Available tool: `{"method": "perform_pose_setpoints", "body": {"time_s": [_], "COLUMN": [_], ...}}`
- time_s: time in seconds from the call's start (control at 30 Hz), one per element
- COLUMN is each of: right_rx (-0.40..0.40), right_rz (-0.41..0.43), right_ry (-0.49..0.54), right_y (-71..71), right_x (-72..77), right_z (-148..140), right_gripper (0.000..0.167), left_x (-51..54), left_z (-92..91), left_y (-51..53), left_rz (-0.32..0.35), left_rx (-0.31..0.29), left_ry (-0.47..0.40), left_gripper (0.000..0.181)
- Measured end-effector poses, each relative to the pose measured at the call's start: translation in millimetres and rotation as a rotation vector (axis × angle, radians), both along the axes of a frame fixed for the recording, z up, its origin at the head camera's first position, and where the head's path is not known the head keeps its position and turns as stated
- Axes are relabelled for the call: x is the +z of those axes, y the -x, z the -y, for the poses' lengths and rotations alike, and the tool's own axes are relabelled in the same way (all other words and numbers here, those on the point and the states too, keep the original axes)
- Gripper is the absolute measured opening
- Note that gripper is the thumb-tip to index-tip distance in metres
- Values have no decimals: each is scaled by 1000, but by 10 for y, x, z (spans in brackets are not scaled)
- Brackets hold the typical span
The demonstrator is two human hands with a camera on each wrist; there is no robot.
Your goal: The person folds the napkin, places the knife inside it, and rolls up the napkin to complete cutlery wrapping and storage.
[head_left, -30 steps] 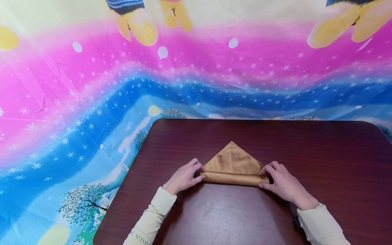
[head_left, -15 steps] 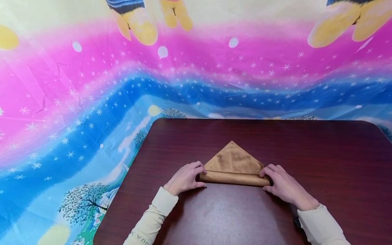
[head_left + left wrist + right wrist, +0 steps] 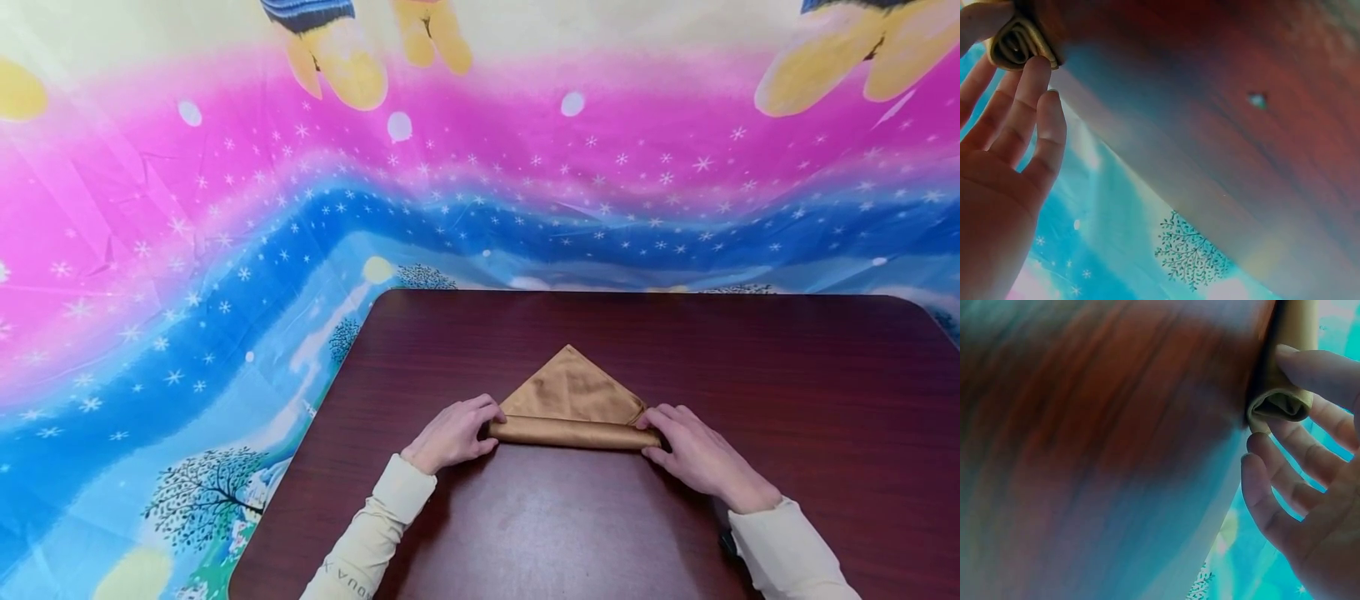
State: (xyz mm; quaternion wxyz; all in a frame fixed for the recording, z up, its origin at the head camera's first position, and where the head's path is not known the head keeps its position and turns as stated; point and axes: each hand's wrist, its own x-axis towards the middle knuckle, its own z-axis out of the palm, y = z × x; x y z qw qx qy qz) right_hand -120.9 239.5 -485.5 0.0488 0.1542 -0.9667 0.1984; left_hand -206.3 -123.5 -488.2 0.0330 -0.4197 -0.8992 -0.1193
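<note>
A satiny golden-brown cloth [image 3: 573,392] lies on the dark red-brown table, its far part a flat triangle pointing away from me. The near part is wound into a roll [image 3: 573,432] running left to right. My left hand [image 3: 453,433] grips the roll's left end, thumb on the near side and fingers over the far side. At the right end my right hand [image 3: 697,450] holds it likewise. In the left wrist view the spiral end of the roll [image 3: 1017,45] shows between thumb and fingers. The right wrist view shows the other hollow end [image 3: 1282,405] between thumb and fingers.
The table [image 3: 787,375] has rounded corners and a glossy wood-grain top. Behind and to the left hangs a backdrop [image 3: 487,167] printed in pink and blue with snowflakes and trees.
Both hands have shifted their hold slightly at the roll's ends, the left thumb dropping away from the cloth and then coming back up. The roll has turned a little away; the triangle stays put.
</note>
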Motion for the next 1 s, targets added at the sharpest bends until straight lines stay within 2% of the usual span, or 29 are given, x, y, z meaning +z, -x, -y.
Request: {"method": "perform_pose_setpoints", "body": {"time_s": [0.07, 0.17, 0.37, 0.47, 0.7, 1.0], "right_rx": [-5, -12, -33, -41, -51, -62], "right_rz": [2, 14, 60, 67, 80, 112], "right_ry": [-2, 2, 29, 47, 88, 89], "right_y": [3, 11, 20, 19, 27, 42], "right_x": [2, 1, 7, 9, -3, 6], "right_z": [0, -3, -5, -5, -10, 11], "right_gripper": [25, 23, 25, 25, 23, 23], "left_x": [-9, -21, -27, -27, -28, -34], "left_z": [6, 19, 37, 40, 26, 13], "left_y": [8, 21, 38, 35, 32, 25], "left_rz": [-11, 7, 128, 168, 182, 186], "left_rx": [1, 14, 64, 85, 102, 95], "left_ry": [-1, -23, -121, -151, -182, -165], "left_gripper": [27, 29, 32, 31, 30, 28]}}
